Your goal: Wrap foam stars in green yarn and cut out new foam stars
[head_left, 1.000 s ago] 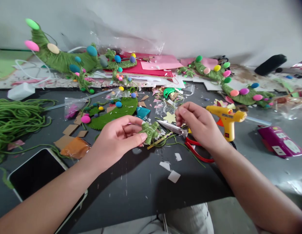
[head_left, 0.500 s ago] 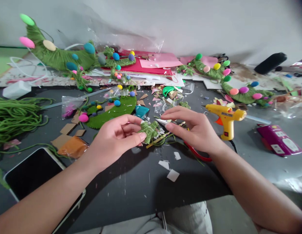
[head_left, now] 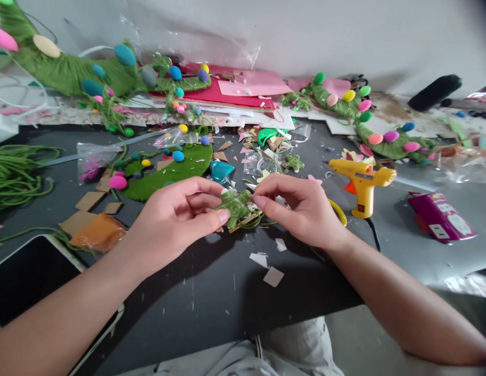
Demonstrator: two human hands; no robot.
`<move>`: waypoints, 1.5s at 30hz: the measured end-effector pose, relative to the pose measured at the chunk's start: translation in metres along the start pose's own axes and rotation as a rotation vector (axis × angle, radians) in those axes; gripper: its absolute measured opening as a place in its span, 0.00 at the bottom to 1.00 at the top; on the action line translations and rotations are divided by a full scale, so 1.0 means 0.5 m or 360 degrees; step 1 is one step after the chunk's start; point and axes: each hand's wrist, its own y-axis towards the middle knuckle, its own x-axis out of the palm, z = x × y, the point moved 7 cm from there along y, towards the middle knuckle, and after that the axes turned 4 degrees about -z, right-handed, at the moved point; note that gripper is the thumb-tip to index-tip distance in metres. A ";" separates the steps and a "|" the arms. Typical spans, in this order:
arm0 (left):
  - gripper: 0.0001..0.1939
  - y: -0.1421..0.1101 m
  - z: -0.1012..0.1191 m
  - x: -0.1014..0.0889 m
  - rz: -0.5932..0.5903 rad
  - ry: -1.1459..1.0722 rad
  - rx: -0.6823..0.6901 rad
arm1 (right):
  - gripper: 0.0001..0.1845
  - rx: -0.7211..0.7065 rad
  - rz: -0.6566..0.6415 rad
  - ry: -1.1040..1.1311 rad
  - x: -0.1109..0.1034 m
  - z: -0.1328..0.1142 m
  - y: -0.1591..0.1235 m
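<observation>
A small star wrapped in green yarn is held over the desk between my two hands. My left hand grips its left side, thumb in front and fingers curled behind. My right hand is closed in a pinch at the star's right point, thumb and index finger together. Loose green yarn lies just below the star. Behind my right hand a yellow curved handle shows in part; the rest of that tool is mostly hidden.
A yellow glue gun stands right of my right hand, near a purple packet. Left are a phone-like device, green yarn and an orange bag. Egg-decorated green crescents line the back. Paper scraps lie in front.
My right hand has closed from spread fingers into a pinch at the star's right point. The star has turned to show its shape more fully. The view has shifted slightly.
</observation>
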 end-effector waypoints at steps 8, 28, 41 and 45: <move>0.17 -0.002 0.002 -0.006 0.0070 0.0079 0.0011 | 0.06 0.0058 -0.0019 0.0025 -0.005 -0.002 -0.003; 0.16 -0.010 0.012 -0.014 0.0140 0.0096 0.0071 | 0.22 0.0075 0.0357 -0.0515 -0.093 -0.005 -0.001; 0.11 -0.017 0.049 -0.007 0.0336 0.0459 0.0208 | 0.16 0.0093 0.0114 -0.0296 -0.059 -0.003 -0.003; 0.08 -0.033 0.065 0.000 0.0419 0.0916 0.0481 | 0.18 0.0317 -0.0080 0.0071 -0.033 0.013 -0.007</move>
